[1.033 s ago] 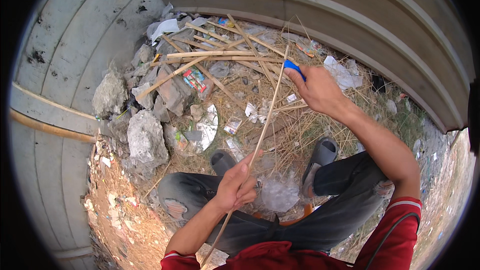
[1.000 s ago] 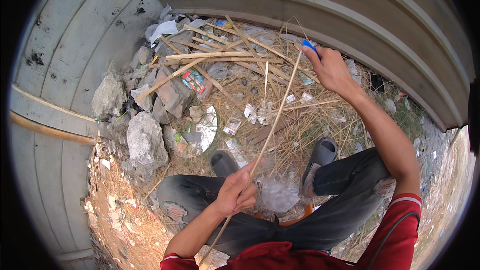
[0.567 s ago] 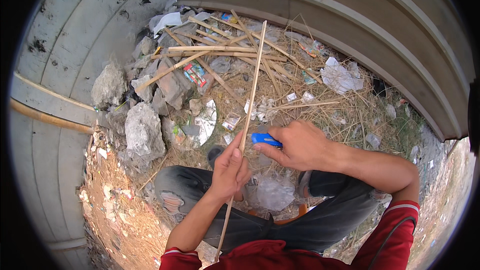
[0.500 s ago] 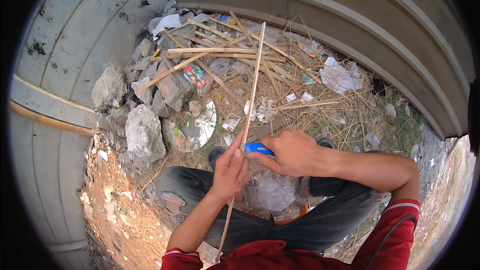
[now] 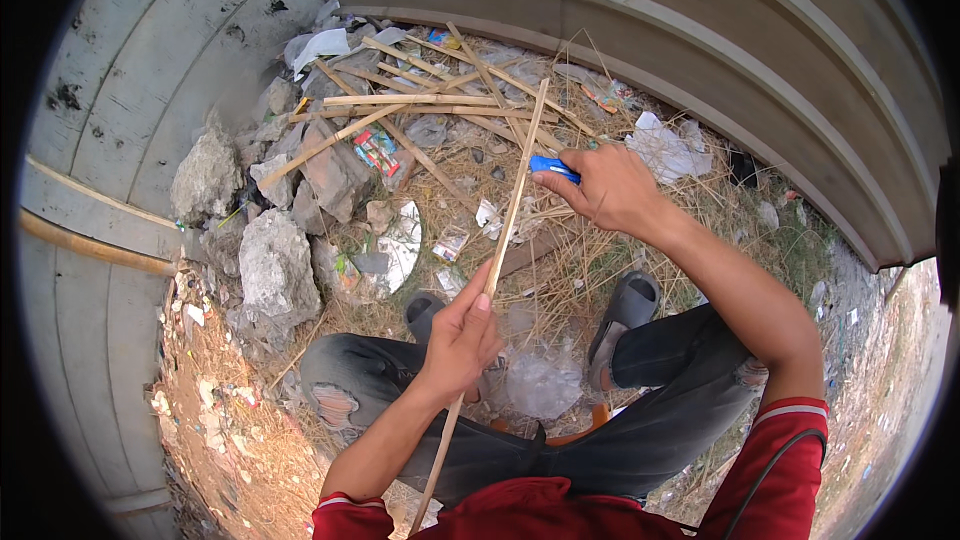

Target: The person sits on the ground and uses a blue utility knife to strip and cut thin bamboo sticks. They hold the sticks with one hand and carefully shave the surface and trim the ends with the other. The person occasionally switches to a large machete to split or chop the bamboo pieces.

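The left hand (image 5: 462,345) grips the probably light, springy strip (image 5: 516,202) sensibly mid-length; the right hand (image 5: 615,188) clasps a blue cutter (image 5: 554,169).

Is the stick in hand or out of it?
In hand: the left hand grips the stick, with lengths of it showing on both sides of the grip.
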`<state>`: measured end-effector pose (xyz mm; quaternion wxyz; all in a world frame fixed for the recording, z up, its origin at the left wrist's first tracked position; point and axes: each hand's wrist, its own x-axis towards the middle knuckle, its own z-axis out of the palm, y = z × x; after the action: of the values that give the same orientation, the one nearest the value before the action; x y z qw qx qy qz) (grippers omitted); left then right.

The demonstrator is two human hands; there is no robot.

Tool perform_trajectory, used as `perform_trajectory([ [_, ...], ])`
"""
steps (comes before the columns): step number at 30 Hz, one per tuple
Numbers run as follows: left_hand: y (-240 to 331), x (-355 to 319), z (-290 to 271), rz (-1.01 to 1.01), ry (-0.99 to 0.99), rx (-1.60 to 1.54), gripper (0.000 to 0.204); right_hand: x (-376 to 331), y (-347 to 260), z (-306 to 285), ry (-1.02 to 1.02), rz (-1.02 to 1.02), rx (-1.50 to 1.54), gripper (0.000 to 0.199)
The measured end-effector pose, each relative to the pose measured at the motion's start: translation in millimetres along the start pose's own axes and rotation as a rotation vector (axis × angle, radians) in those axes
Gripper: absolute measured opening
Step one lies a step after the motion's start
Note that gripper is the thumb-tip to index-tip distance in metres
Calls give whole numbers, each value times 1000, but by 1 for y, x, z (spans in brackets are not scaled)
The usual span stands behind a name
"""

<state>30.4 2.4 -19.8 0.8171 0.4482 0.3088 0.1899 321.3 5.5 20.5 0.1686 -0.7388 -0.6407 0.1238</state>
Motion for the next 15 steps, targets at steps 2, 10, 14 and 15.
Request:
perform_trajectory([
  [2,1,-4,2,-13,23,-51,52,10,13,17,65,73,19,63],
  [10,-25,-31,-18,126,-55,87,52,3,131,-43,418,446,218,67],
  [14,-22,-25,-17,228,11,242,53,-5,45,-40,291,279,630,55],
  [15,-23,-26,-16,231,18,266,53,-5,27,-39,276,244,726,51],
])
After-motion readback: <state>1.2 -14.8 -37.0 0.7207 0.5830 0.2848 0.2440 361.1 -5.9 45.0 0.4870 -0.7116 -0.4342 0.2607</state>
